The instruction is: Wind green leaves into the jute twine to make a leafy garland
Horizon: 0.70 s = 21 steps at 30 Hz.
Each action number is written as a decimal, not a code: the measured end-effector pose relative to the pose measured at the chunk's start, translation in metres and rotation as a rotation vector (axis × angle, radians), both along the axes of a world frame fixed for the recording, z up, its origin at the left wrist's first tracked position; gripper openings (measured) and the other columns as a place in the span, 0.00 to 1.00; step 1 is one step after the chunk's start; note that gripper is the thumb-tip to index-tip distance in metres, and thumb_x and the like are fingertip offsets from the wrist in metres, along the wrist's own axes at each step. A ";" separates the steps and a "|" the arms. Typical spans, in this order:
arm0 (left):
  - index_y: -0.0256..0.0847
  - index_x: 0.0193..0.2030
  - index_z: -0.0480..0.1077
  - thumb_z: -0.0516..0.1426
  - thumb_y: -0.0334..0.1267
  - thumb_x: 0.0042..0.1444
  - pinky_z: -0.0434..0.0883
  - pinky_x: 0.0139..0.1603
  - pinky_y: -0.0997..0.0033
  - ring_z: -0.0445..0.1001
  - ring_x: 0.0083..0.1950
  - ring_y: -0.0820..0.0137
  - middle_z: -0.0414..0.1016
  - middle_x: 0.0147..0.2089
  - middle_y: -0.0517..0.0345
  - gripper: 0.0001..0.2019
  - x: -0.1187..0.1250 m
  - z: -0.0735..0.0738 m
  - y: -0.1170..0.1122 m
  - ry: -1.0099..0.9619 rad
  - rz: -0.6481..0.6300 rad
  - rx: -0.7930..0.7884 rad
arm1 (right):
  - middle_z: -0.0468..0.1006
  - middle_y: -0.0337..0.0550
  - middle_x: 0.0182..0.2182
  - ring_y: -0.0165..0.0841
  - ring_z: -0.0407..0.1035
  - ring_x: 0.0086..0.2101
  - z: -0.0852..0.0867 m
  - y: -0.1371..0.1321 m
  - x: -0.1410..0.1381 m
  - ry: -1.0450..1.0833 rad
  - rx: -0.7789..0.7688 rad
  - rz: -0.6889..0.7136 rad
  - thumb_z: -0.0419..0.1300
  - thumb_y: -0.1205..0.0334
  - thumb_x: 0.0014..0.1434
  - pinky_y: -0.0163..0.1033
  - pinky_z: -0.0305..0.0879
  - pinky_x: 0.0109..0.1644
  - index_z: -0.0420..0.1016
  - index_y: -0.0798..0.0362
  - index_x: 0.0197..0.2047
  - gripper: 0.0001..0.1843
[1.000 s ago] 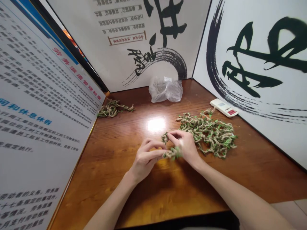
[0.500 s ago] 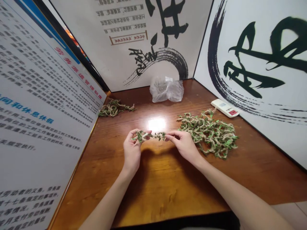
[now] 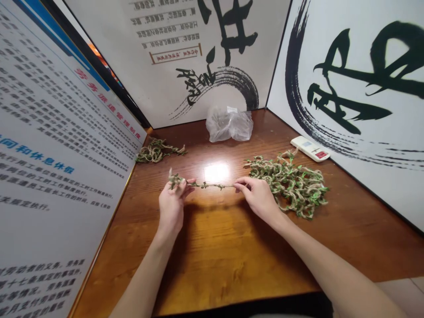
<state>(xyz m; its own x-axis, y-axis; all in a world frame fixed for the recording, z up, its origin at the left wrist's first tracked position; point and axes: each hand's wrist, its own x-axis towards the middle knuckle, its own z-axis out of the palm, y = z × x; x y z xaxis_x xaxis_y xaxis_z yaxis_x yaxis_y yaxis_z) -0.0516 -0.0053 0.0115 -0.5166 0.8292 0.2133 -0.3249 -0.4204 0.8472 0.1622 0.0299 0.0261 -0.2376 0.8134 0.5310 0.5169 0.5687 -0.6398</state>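
One plastic bag (image 3: 229,124), contents unclear, behind leafy twine (image 3: 289,187)

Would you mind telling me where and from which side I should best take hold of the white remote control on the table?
Take the white remote control across its middle, coming from above and the near side. It lies flat, its long side close along the right-hand panel, so there is little room behind it.
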 end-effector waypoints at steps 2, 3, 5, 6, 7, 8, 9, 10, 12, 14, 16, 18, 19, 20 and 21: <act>0.38 0.41 0.62 0.65 0.33 0.42 0.72 0.47 0.65 0.75 0.45 0.67 0.75 0.46 0.47 0.20 -0.003 -0.002 0.002 -0.018 0.081 -0.026 | 0.80 0.40 0.28 0.34 0.73 0.31 0.001 0.000 0.001 0.020 0.050 0.025 0.58 0.65 0.59 0.37 0.63 0.38 0.79 0.52 0.32 0.08; 0.40 0.44 0.60 0.64 0.30 0.42 0.70 0.50 0.64 0.74 0.48 0.68 0.73 0.51 0.47 0.22 -0.005 -0.002 0.002 0.008 0.177 -0.018 | 0.80 0.41 0.29 0.34 0.74 0.32 0.001 0.000 0.001 0.023 0.074 0.035 0.58 0.66 0.59 0.37 0.63 0.38 0.79 0.52 0.33 0.08; 0.42 0.50 0.58 0.62 0.27 0.44 0.65 0.58 0.63 0.69 0.55 0.68 0.67 0.58 0.48 0.26 -0.005 -0.002 -0.001 0.186 0.432 0.050 | 0.81 0.41 0.32 0.34 0.74 0.33 0.001 -0.001 0.001 0.017 0.121 0.057 0.59 0.67 0.59 0.37 0.64 0.39 0.79 0.52 0.33 0.07; 0.42 0.52 0.59 0.62 0.27 0.47 0.62 0.62 0.63 0.66 0.59 0.68 0.64 0.60 0.49 0.26 -0.003 -0.002 -0.004 0.344 0.528 0.112 | 0.81 0.41 0.32 0.34 0.74 0.34 0.001 -0.003 0.000 0.013 0.141 0.082 0.59 0.67 0.59 0.36 0.64 0.39 0.79 0.52 0.33 0.07; 0.42 0.53 0.61 0.61 0.29 0.51 0.58 0.65 0.64 0.64 0.61 0.68 0.64 0.60 0.50 0.23 0.000 -0.001 -0.008 0.520 0.570 0.177 | 0.81 0.41 0.32 0.33 0.74 0.33 0.001 -0.004 -0.001 0.012 0.160 0.115 0.59 0.67 0.60 0.36 0.64 0.39 0.79 0.52 0.34 0.07; 0.42 0.53 0.63 0.59 0.32 0.56 0.57 0.66 0.65 0.63 0.62 0.68 0.65 0.59 0.51 0.18 0.004 -0.001 -0.011 0.698 0.504 0.231 | 0.80 0.41 0.31 0.33 0.74 0.33 0.001 -0.006 -0.003 0.015 0.173 0.155 0.59 0.67 0.60 0.36 0.64 0.40 0.79 0.52 0.34 0.07; 0.42 0.52 0.66 0.57 0.34 0.59 0.59 0.64 0.66 0.65 0.61 0.69 0.68 0.57 0.53 0.14 0.009 -0.002 -0.015 0.843 0.355 0.273 | 0.80 0.41 0.31 0.32 0.74 0.33 0.001 -0.008 -0.004 0.021 0.182 0.199 0.59 0.66 0.60 0.36 0.65 0.40 0.79 0.52 0.34 0.07; 0.42 0.52 0.67 0.55 0.36 0.61 0.63 0.60 0.68 0.69 0.58 0.69 0.72 0.54 0.54 0.13 0.015 -0.003 -0.017 0.962 0.191 0.289 | 0.80 0.40 0.32 0.32 0.74 0.33 0.001 -0.010 -0.005 0.030 0.186 0.241 0.59 0.66 0.61 0.35 0.65 0.40 0.79 0.52 0.35 0.07; 0.42 0.52 0.69 0.56 0.37 0.61 0.69 0.53 0.69 0.74 0.51 0.68 0.75 0.50 0.54 0.13 0.024 -0.006 -0.020 1.104 -0.050 0.276 | 0.81 0.40 0.34 0.32 0.74 0.35 0.002 -0.012 -0.006 0.048 0.172 0.305 0.58 0.64 0.62 0.35 0.66 0.42 0.79 0.51 0.37 0.07; 0.41 0.49 0.71 0.54 0.36 0.62 0.71 0.46 0.70 0.76 0.43 0.69 0.78 0.44 0.53 0.10 0.029 -0.009 -0.019 1.158 -0.135 0.276 | 0.81 0.41 0.36 0.32 0.75 0.36 0.003 -0.014 -0.005 0.043 0.135 0.328 0.58 0.62 0.62 0.35 0.66 0.43 0.79 0.51 0.40 0.07; 0.39 0.42 0.73 0.53 0.36 0.63 0.70 0.40 0.72 0.75 0.37 0.71 0.78 0.37 0.54 0.08 0.028 -0.011 -0.017 1.173 -0.098 0.272 | 0.81 0.41 0.36 0.32 0.75 0.35 0.005 -0.013 -0.003 -0.007 0.106 0.321 0.60 0.61 0.61 0.35 0.67 0.41 0.78 0.51 0.44 0.09; 0.38 0.38 0.72 0.53 0.38 0.63 0.68 0.36 0.74 0.72 0.32 0.72 0.75 0.31 0.56 0.09 0.024 -0.011 -0.015 1.133 -0.034 0.229 | 0.81 0.40 0.35 0.31 0.74 0.32 0.007 -0.010 0.001 -0.098 0.116 0.317 0.62 0.60 0.59 0.35 0.66 0.39 0.78 0.51 0.46 0.12; 0.38 0.37 0.71 0.53 0.39 0.63 0.67 0.34 0.75 0.71 0.30 0.73 0.73 0.29 0.57 0.09 0.022 -0.011 -0.014 1.088 -0.020 0.198 | 0.81 0.40 0.36 0.31 0.74 0.32 0.007 -0.009 0.003 -0.143 0.136 0.319 0.63 0.61 0.58 0.35 0.66 0.39 0.78 0.50 0.46 0.12; 0.38 0.36 0.70 0.52 0.41 0.64 0.66 0.32 0.76 0.69 0.28 0.74 0.71 0.28 0.58 0.10 0.021 -0.010 -0.014 1.037 -0.024 0.169 | 0.81 0.41 0.37 0.32 0.74 0.33 0.008 -0.006 0.005 -0.176 0.164 0.313 0.62 0.63 0.58 0.35 0.66 0.39 0.78 0.50 0.45 0.11; 0.37 0.36 0.69 0.52 0.42 0.64 0.65 0.30 0.76 0.68 0.26 0.75 0.70 0.27 0.59 0.11 0.019 -0.010 -0.014 0.988 -0.038 0.147 | 0.81 0.41 0.38 0.33 0.75 0.35 0.008 -0.004 0.007 -0.197 0.188 0.298 0.62 0.64 0.59 0.36 0.66 0.41 0.79 0.50 0.44 0.10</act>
